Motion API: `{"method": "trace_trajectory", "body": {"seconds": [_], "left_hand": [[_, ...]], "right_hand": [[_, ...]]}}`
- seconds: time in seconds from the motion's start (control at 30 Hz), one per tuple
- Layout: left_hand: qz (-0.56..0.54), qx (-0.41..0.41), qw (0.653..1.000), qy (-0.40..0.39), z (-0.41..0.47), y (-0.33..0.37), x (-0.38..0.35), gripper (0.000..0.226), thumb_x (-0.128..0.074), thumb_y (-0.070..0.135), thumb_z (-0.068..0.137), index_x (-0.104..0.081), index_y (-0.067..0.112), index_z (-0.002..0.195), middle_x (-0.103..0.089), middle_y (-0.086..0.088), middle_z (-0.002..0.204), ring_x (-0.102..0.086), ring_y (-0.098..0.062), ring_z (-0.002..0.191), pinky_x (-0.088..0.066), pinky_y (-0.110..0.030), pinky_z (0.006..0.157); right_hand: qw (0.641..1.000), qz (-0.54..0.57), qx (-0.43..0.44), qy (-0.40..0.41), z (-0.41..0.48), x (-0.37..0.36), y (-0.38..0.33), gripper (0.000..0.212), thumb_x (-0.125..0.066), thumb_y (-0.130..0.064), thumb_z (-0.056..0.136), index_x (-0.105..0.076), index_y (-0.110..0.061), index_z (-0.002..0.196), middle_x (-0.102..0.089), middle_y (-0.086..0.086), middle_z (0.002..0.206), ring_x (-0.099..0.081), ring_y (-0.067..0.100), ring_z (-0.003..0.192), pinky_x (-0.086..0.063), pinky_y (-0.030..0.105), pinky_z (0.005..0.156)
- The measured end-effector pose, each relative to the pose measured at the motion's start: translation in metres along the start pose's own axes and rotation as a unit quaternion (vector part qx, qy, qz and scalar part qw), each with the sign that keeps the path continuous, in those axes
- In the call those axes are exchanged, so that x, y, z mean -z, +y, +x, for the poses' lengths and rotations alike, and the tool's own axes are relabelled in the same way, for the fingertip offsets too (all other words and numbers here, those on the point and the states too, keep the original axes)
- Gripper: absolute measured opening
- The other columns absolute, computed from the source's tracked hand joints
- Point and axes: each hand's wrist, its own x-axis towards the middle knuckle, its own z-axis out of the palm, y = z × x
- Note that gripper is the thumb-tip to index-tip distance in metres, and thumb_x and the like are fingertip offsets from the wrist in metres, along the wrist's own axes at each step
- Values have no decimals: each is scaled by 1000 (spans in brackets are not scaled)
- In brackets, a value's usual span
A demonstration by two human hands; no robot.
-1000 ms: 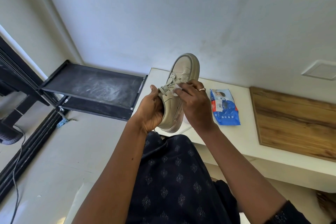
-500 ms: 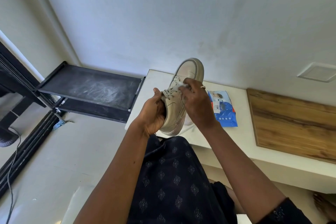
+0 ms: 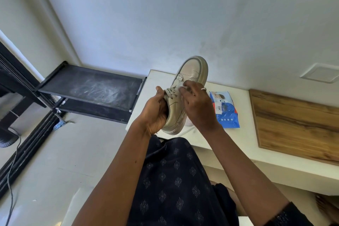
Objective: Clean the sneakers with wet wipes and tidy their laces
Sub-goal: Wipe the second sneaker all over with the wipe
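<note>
Beige sneaker [image 3: 192, 68] toe-up | left hand [image 3: 156, 113] grips its heel | right hand [image 3: 198, 108] pinches wipe [image 3: 180, 84] on laces [image 3: 171, 91]

The sneaker [image 3: 191, 69] hangs over the counter [image 3: 244, 143], rack [image 3: 95, 88] to its left (wipes pack [image 3: 226, 112] lies right).

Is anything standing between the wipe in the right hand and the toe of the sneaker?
Nothing visible does. The right hand holds the wipe at the laces of the sneaker, and the toe beyond it is bare.
</note>
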Motion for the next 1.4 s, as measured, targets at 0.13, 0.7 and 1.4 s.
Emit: {"method": "trace_trajectory", "body": {"seconds": [0.13, 0.7, 1.4], "left_hand": [[3, -1, 1000, -4, -1, 1, -4, 63, -15, 52, 101, -59, 9, 115, -73, -8, 99, -70, -18, 89, -53, -30, 80], [-10, -4, 1000, 16, -3, -2, -5, 62, -17, 50, 102, -59, 7, 119, -71, -12, 105, -69, -22, 95, -52, -34, 84], [-41, -19, 999, 11, -2, 1, -10, 65, -18, 52, 101, -58, 4, 122, -70, -15, 109, -67, -25, 98, -50, -37, 90]], "right_hand": [[996, -57, -51, 33, 11, 3, 12, 23, -48, -5, 81, -70, 1, 89, -65, 14, 92, -62, 31, 87, -53, 32, 72], [998, -58, -23, 31, 7, 4, 17, 25, -47, -3, 88, -69, 7, 92, -66, 18, 95, -64, 31, 91, -47, 27, 84], [1000, 2, -10, 23, 6, 6, 12, 19, -60, 2, 82, -69, 6, 98, -66, 17, 102, -62, 30, 97, -48, 30, 91]]}}
